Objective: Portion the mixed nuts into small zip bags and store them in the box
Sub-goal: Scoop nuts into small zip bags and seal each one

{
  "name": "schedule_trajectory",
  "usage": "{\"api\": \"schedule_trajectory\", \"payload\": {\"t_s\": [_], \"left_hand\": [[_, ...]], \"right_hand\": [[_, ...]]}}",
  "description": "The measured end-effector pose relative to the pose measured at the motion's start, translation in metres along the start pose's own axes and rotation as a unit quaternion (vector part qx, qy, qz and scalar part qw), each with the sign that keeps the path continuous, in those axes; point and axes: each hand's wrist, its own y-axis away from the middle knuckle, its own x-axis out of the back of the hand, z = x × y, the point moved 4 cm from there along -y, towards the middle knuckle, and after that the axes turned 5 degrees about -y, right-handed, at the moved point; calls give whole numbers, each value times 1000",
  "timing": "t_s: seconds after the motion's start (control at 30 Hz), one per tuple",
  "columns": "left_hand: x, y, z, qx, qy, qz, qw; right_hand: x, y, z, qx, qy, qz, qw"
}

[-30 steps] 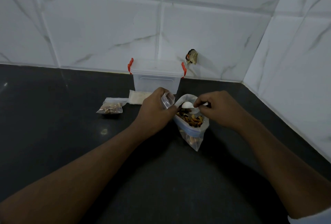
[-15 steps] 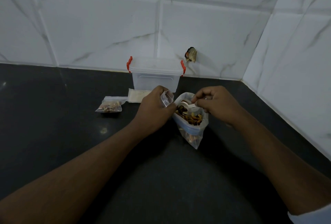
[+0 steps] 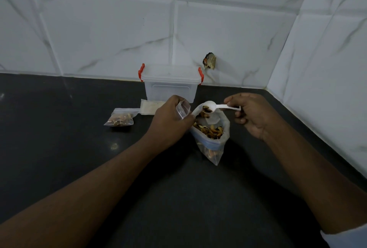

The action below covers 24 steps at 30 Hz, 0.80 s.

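My left hand (image 3: 170, 116): grips a clear small zip bag (image 3: 183, 110), touching the nut bag (image 3: 213, 134). My right hand (image 3: 252, 112): pinches a white spoon (image 3: 210, 107) holding nuts above that bag. Filled bag (image 3: 120, 118): on worktop (image 3: 59, 148), left. Box (image 3: 170, 83): behind, lidded.

A black countertop (image 3: 49, 138) ran to a back wall (image 3: 111, 35) of large white, grey-veined tiles, which met a side wall (image 3: 327, 65) of like tiles at the right. A small dark object (image 3: 209, 63) clung low on the back wall. The light was dim and cool.
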Motion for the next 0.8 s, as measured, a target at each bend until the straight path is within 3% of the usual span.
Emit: {"api": "schedule_trajectory", "payload": {"t_s": [0.13, 0.27, 0.5, 0.7, 0.8], "left_hand": [[1, 1, 2, -7, -5, 1, 1000], [1, 1, 2, -13, -8, 3, 1000], [2, 3, 1, -21, 22, 20, 999], [2, 4, 3, -17, 24, 21, 999], [3, 2, 3, -8, 22, 25, 999]], "right_hand": [[-16, 12, -11, 17, -112, -93, 989], [-35, 26, -13, 51, -71, -159, 983], [-39, 35, -21, 211, 143, -194, 947], [-37, 35, -26, 252, 139, -198, 937], [-29, 33, -32, 277, 154, -150, 937]]}}
